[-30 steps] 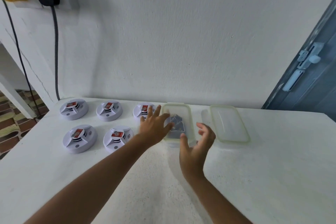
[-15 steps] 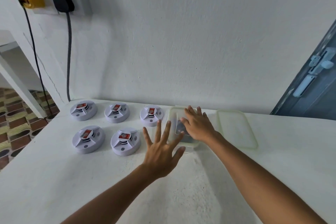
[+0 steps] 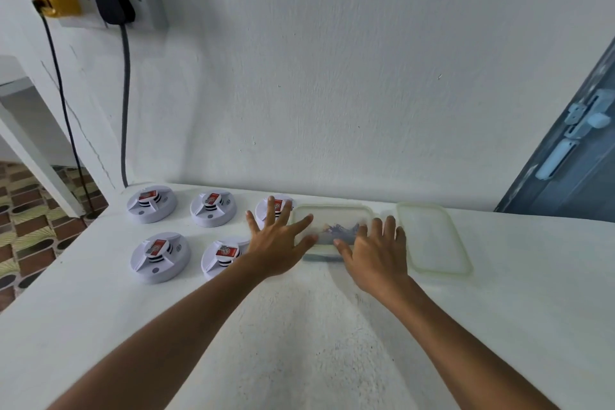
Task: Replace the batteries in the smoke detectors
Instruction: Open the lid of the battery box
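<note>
Several white round smoke detectors (image 3: 160, 256) lie face down on the white counter (image 3: 299, 326), each showing a red battery in its back. A clear plastic container (image 3: 332, 215) with dark batteries inside stands to their right. My left hand (image 3: 278, 240) is spread flat, fingers straight, at the container's left edge, partly covering one detector. My right hand (image 3: 376, 251) lies with straight fingers over the container's right front part. Neither hand grips anything.
The container's clear lid (image 3: 432, 238) lies on the counter just right of it. A wall socket with a yellow plug (image 3: 56, 2) and a black plug (image 3: 113, 5) has cables hanging down at left. A blue door (image 3: 579, 156) stands at right.
My left hand moved forward and up to the container's left edge. My right hand drew back a little toward the container's right front. The view shifted slightly.
</note>
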Tool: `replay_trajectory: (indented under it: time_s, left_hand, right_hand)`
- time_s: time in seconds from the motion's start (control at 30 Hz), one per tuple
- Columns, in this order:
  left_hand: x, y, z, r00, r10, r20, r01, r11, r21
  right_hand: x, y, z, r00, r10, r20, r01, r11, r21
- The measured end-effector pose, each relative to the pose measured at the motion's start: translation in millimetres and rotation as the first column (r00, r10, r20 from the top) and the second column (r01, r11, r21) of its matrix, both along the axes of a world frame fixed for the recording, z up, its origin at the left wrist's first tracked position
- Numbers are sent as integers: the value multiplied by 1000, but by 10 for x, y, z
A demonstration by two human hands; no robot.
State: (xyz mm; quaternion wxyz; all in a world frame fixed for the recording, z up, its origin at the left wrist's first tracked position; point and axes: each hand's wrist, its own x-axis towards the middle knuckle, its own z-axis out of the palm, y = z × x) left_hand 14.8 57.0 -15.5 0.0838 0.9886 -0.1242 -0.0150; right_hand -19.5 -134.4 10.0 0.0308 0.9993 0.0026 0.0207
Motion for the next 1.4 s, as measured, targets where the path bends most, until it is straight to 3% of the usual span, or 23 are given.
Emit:
replay_trajectory:
  time_s: [0.07,0.17,0.23,0.27,0.33,0.37,0.43,0.47,0.53,0.67,1.03,1.17,1.23,1.3,1.33,1.4]
  left_hand:
    - [40,-10,0,1000,-9,-2,9,1000,-6]
    - [55,-10,3,1000,-6,-7,6,999,-39]
    - [49,-9,11,1000,-2,-20,1,998,-59]
    - [49,-3,13,1000,-1,-27,-1,998,-67]
    - [61,-1,11,999,-2,-38,-2,996,-85]
    - [64,-3,8,999,0,-42,-4,996,-94]
    - [66,-7,8,999,6,-49,-11,994,-111]
    - [64,-7,9,998,8,-55,-14,993,-116]
    - [67,-5,19,998,8,-56,-15,993,-115]
    - [102,-14,60,999,8,-42,-11,997,-81]
    - [109,-43,92,998,26,-62,-31,996,-78]
    - [92,-41,99,996,28,-80,-36,994,-99]
    - [86,-45,100,996,31,-89,-40,994,-103]
    - [81,-50,103,995,26,-91,-35,994,-100]
    - [77,-51,100,996,22,-91,-31,995,-100]
    - [67,-54,89,995,21,-94,-31,994,-107]
  right_hand:
    - [-35,-14,-13,994,51,94,-54,998,27]
    - [-147,18,-97,941,170,291,-264,909,323]
    - [-225,95,-147,984,125,123,-175,747,641]
    - [-252,143,-155,993,98,-71,-4,611,792]
    - [-285,233,-153,879,98,-467,446,180,877]
    - [-289,261,-162,814,133,-565,578,-94,811]
    - [-268,293,-190,768,152,-623,582,-573,577]
    - [-247,304,-217,767,133,-628,519,-704,485]
    - [-206,332,-223,772,63,-633,423,-793,437]
    - [-163,405,-229,770,4,-638,374,-814,446]
    - [-165,479,-293,788,-111,-606,332,-752,569]
    - [-214,486,-128,719,3,-695,462,-749,475]
    - [-340,457,-28,707,185,-683,640,-580,505]
    - [-443,431,95,726,269,-633,685,-213,696]
    - [-431,407,135,798,225,-560,573,8,820]
    - [-249,327,127,979,54,-199,161,407,899]
